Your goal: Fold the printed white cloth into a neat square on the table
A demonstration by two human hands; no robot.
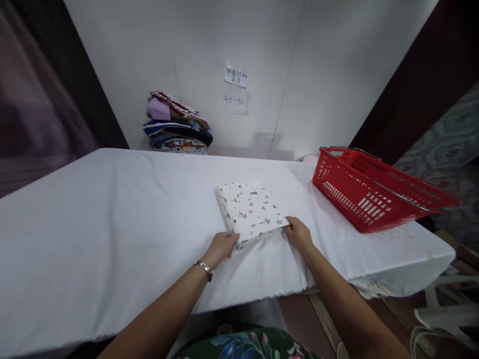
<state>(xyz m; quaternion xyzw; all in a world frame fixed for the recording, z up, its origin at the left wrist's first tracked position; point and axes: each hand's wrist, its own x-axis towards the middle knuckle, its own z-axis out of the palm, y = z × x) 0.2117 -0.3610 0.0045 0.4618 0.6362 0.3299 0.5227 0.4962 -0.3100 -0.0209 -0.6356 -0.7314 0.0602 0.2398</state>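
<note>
A folded white cloth [252, 209] with small printed motifs lies on the white-covered table in front of me. Its layers show along the left and near edges. My left hand [223, 245], with a silver band at the wrist, pinches the cloth's near left corner. At the near right corner my right hand [298, 233] grips it between thumb and fingers. The fingers under the cloth are partly hidden.
A red plastic basket [348, 192] with metal handles stands on the table [93, 224] at the right. Against the back wall is a stack of folded fabrics [177, 124]. Two paper notes [235, 89] are stuck on the wall. A white chair [445, 309] stands at lower right.
</note>
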